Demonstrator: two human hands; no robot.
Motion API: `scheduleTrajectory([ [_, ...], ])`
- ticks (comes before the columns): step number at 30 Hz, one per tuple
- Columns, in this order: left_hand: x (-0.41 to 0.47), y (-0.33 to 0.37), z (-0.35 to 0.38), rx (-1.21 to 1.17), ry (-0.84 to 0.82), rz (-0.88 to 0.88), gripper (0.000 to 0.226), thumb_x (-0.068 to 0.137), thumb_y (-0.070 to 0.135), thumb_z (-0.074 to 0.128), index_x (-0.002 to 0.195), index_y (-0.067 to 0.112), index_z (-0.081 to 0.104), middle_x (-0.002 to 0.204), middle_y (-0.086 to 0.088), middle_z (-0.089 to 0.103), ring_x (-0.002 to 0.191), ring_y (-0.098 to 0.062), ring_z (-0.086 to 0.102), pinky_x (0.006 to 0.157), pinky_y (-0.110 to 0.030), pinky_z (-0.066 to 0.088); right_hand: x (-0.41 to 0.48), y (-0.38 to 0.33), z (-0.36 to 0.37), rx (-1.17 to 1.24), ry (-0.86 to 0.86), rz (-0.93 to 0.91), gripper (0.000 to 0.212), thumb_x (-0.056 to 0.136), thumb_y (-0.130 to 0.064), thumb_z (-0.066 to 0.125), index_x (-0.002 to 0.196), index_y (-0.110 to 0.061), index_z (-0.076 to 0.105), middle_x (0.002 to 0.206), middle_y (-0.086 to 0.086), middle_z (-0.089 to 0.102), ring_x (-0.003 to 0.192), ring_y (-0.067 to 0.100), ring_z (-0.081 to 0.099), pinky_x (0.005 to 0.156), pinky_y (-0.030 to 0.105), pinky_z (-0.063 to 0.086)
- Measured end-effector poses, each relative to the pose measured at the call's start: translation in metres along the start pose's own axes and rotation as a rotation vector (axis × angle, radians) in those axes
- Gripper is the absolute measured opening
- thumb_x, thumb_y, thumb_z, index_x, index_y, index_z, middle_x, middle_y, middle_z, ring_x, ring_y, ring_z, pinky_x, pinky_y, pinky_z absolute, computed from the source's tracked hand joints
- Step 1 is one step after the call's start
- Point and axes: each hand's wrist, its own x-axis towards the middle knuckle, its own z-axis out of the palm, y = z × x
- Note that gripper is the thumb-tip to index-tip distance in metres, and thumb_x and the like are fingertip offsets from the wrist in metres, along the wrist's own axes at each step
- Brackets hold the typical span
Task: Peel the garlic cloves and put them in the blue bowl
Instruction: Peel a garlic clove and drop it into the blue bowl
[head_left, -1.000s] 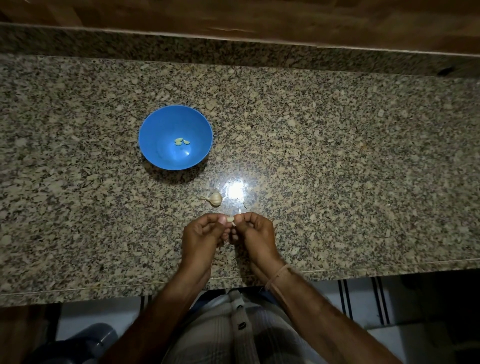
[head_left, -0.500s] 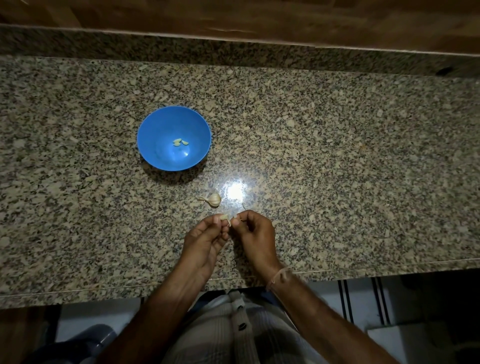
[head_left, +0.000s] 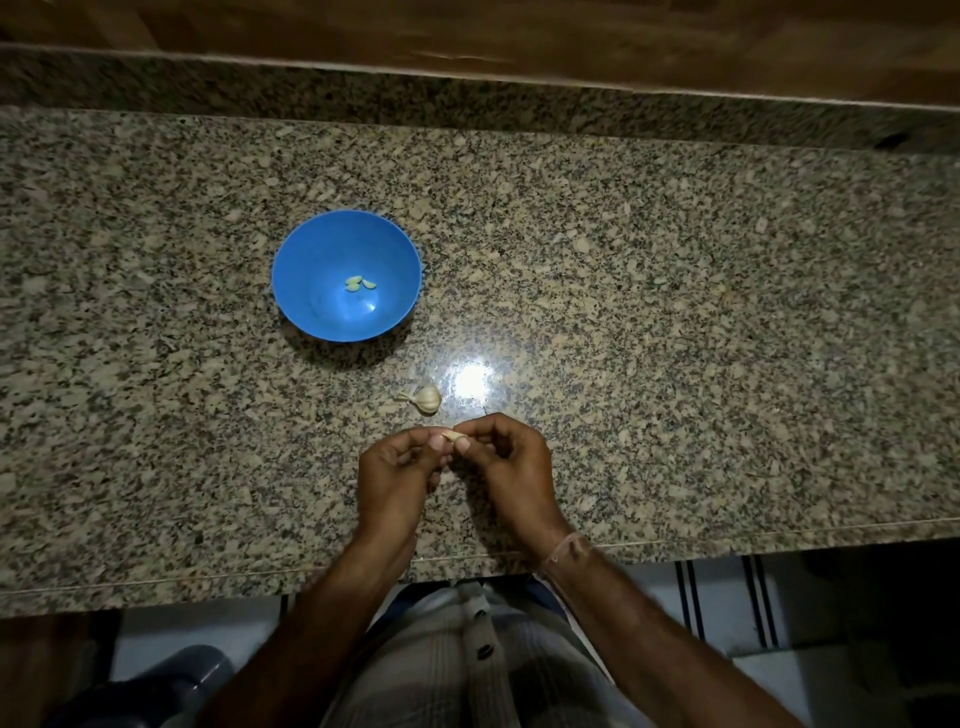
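On your speckled granite counter (head_left: 675, 312), the round blue plastic bowl (head_left: 322, 244) holds three peeled garlic cloves (head_left: 360, 283); the small whole garlic bulb (head_left: 427, 399) lies nearer you, to its right.

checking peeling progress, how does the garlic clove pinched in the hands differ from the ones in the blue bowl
The tan garlic clove is pinched between the left hand and right hand above the granite counter; the three pale-green peeled cloves lie loose inside the round blue plastic bowl. The held clove looks tan, seemingly with skin on; the bowl cloves look smooth and bare. All are small single cloves.
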Motion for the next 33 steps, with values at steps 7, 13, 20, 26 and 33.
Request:
scheduleTrajectory([
  [7, 0.002, -0.005, -0.006, 0.055, -0.017, 0.009, 0.010, 0.095, 0.008, 0.073, 0.101, 0.015, 0.078, 0.091, -0.009, 0.079, 0.084, -0.020, 0.071, 0.070, -0.029, 0.054, -0.002, 0.002, 0.001, 0.164, -0.003, 0.085, 0.007, 0.092, 0.001, 0.074, 0.099, -0.001, 0.075, 0.099, 0.020, 0.076, 0.096, 0.035, 0.074, 0.087, 0.046, 0.064],
  [13, -0.002, 0.001, -0.004, 0.144, -0.036, 0.145, 0.011, 0.098, 0.023, 0.072, 0.102, 0.016, 0.080, 0.094, -0.002, 0.081, 0.094, -0.018, 0.077, 0.087, -0.039, 0.061, 0.001, 0.006, -0.002, 0.092, -0.011, 0.068, 0.007, 0.093, 0.000, 0.073, 0.097, -0.004, 0.076, 0.094, 0.018, 0.077, 0.095, 0.038, 0.073, 0.087, 0.046, 0.064],
  [20, 0.000, 0.002, -0.006, 0.143, -0.059, 0.117, 0.010, 0.097, 0.016, 0.072, 0.103, 0.016, 0.081, 0.096, -0.002, 0.081, 0.097, -0.020, 0.077, 0.096, -0.049, 0.060, 0.000, 0.004, 0.000, 0.036, 0.010, 0.049, 0.009, 0.092, 0.002, 0.074, 0.093, -0.007, 0.076, 0.091, 0.013, 0.078, 0.093, 0.036, 0.075, 0.085, 0.046, 0.064],
  [26, -0.002, 0.006, -0.007, 0.278, 0.004, 0.190, 0.008, 0.096, 0.019, 0.073, 0.094, 0.023, 0.080, 0.083, 0.002, 0.078, 0.081, -0.021, 0.075, 0.078, -0.050, 0.062, -0.001, 0.002, -0.001, -0.071, -0.001, -0.024, 0.009, 0.091, -0.003, 0.076, 0.091, -0.012, 0.077, 0.088, 0.005, 0.078, 0.089, 0.026, 0.075, 0.085, 0.048, 0.064],
  [33, -0.005, 0.007, -0.009, 0.252, -0.023, 0.200, 0.007, 0.095, 0.019, 0.076, 0.099, 0.022, 0.081, 0.090, 0.005, 0.080, 0.090, -0.014, 0.077, 0.087, -0.048, 0.063, -0.002, 0.002, -0.002, -0.111, 0.014, -0.034, 0.011, 0.091, -0.006, 0.076, 0.091, -0.017, 0.078, 0.088, 0.003, 0.078, 0.090, 0.025, 0.076, 0.085, 0.052, 0.063],
])
